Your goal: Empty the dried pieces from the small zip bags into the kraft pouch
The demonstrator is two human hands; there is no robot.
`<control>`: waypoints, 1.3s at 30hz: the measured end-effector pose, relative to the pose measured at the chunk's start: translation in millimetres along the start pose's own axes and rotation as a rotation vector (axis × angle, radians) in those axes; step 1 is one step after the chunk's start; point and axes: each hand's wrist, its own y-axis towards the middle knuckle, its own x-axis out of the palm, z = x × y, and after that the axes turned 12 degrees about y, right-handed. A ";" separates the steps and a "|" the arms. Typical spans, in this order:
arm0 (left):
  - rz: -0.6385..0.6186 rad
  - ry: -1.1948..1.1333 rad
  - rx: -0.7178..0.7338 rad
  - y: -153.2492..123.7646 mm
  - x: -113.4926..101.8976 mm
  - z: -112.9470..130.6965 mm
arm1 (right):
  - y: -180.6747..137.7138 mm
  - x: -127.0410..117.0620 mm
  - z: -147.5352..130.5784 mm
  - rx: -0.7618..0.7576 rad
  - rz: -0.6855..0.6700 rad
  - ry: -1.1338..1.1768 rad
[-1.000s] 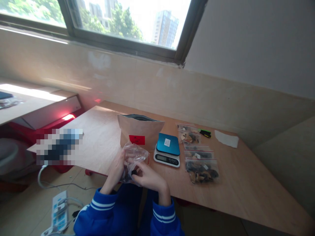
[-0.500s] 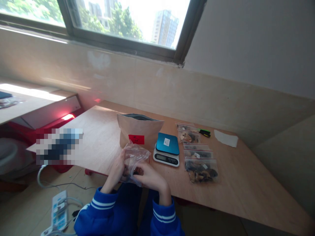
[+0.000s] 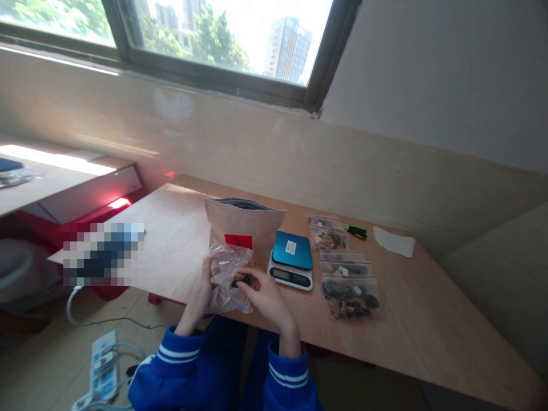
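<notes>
Between both hands [image 3: 266, 294] sits a clear plastic bag [image 3: 223, 285].

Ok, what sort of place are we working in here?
Probably an indoor workroom: a digital scale and clear bags of dried-looking pieces sit on a wooden table, with a window above showing trees and buildings.

Table [image 3: 428, 319] | kraft bag [image 3: 240, 222] | scale [image 3: 291, 258] | zip bags [image 3: 351, 298] | white sheet [image 3: 394, 242]
</notes>
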 end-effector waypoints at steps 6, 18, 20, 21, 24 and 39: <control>-0.048 -0.111 0.010 -0.9 0.8 2.6 | -5.5 -7.7 -7.1 -0.025 0.031 0.062; -0.009 -0.142 0.051 0.5 -1.4 3.7 | 25.8 -2.8 -101.1 -0.679 0.359 -0.221; -0.011 -0.158 0.037 -0.2 -1.2 4.9 | 45.9 -5.2 -112.3 -0.792 0.382 -0.362; -0.010 -0.169 0.031 -0.6 -1.2 5.3 | 55.1 -6.4 -114.9 -0.819 0.371 -0.416; -0.013 -0.194 0.008 -1.3 -1.7 6.1 | 74.5 -8.6 -112.4 -0.780 0.286 -0.556; 0.014 -0.173 -0.001 2.2 -0.8 2.1 | 75.9 -10.7 -98.3 -0.733 0.195 -0.618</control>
